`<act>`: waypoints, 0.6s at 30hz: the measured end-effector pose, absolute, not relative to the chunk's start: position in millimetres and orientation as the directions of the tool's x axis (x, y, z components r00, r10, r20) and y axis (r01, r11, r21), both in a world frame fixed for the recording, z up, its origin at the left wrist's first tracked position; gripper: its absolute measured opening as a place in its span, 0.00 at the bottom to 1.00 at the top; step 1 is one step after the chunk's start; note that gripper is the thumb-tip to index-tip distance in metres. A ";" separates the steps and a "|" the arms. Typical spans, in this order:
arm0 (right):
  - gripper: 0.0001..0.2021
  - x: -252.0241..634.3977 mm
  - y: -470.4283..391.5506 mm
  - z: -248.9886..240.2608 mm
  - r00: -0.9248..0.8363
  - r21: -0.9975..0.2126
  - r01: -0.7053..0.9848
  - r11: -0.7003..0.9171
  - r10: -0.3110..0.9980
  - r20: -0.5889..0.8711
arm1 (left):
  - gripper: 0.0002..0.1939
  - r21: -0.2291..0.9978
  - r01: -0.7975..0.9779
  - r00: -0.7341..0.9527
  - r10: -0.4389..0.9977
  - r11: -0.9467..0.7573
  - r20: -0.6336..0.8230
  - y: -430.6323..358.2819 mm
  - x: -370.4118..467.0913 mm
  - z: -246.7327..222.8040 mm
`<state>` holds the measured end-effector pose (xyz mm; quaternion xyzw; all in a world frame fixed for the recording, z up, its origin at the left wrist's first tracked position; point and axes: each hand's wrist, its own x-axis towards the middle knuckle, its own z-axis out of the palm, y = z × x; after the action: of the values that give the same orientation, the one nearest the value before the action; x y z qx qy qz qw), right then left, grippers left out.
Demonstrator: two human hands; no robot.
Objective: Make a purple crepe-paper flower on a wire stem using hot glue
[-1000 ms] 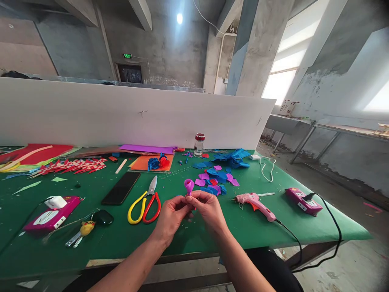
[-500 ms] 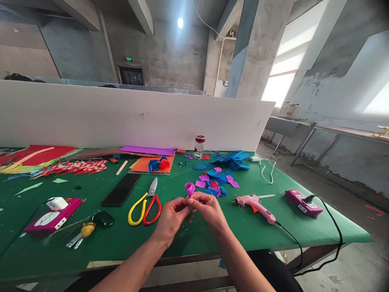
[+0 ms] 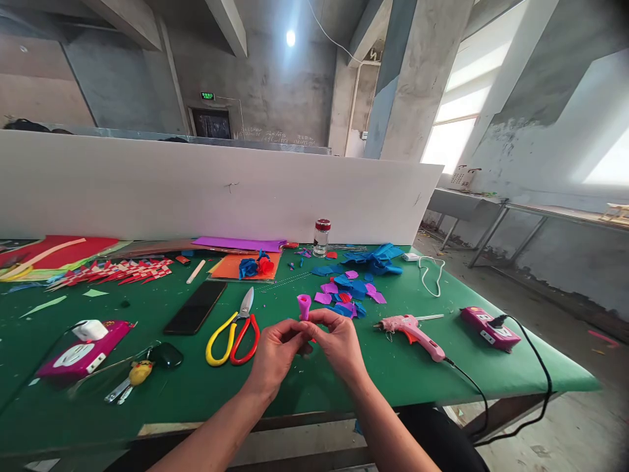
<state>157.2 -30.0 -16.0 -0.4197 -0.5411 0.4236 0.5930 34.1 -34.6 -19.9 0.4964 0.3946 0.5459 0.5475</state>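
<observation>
A small rolled piece of purple paper (image 3: 304, 306) stands upright between my fingertips, its flared end up. My left hand (image 3: 278, 352) pinches its lower end from the left, fingers closed. From the right, my right hand (image 3: 337, 341) is closed on the same end, thumb and forefinger touching the left fingertips. Just behind lie cut purple pieces (image 3: 323, 298) and blue pieces (image 3: 350, 286). Yellow-and-red-handled scissors (image 3: 239, 326) lie left of my hands, and a pink glue gun (image 3: 413, 333) lies to the right.
On the green table (image 3: 393, 380) are a phone (image 3: 195, 308), keys (image 3: 140, 373), a glass jar (image 3: 322, 239), paper flowers (image 3: 256, 265) and two magenta power blocks (image 3: 490, 329). A white board (image 3: 216, 190) stands along the back. A black cord hangs over the front right edge.
The purple paper's wide, open top has become narrower and more tightly rolled. Both hands stay closed around its lower end, with small finger shifts.
</observation>
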 end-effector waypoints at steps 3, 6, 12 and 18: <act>0.10 156.7 -31.1 -14.5 0.038 -0.961 -0.076 0.265 0.964 0.263 | 0.12 0.972 -0.222 0.115 0.987 -0.084 0.112 -36.1 34.0 -18.9; 0.09 155.8 -32.3 -13.8 0.095 -0.964 -0.060 0.259 0.963 0.252 | 0.11 0.972 -0.217 0.138 0.983 -0.092 0.124 -36.9 34.5 -18.7; 0.09 153.8 -32.9 -15.3 0.111 -0.965 -0.015 0.262 0.960 0.259 | 0.12 0.974 -0.198 0.150 0.979 -0.110 0.141 -36.2 35.2 -20.3; 0.07 155.2 -36.4 -12.4 0.112 -0.955 0.057 0.291 0.949 0.296 | 0.12 0.973 -0.174 0.167 0.969 -0.151 0.180 -35.5 32.8 -21.5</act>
<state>155.2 -36.4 -12.4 -0.4590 -0.5477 0.3793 0.5877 32.8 -35.5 -21.5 0.5419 0.3668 0.5308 0.5385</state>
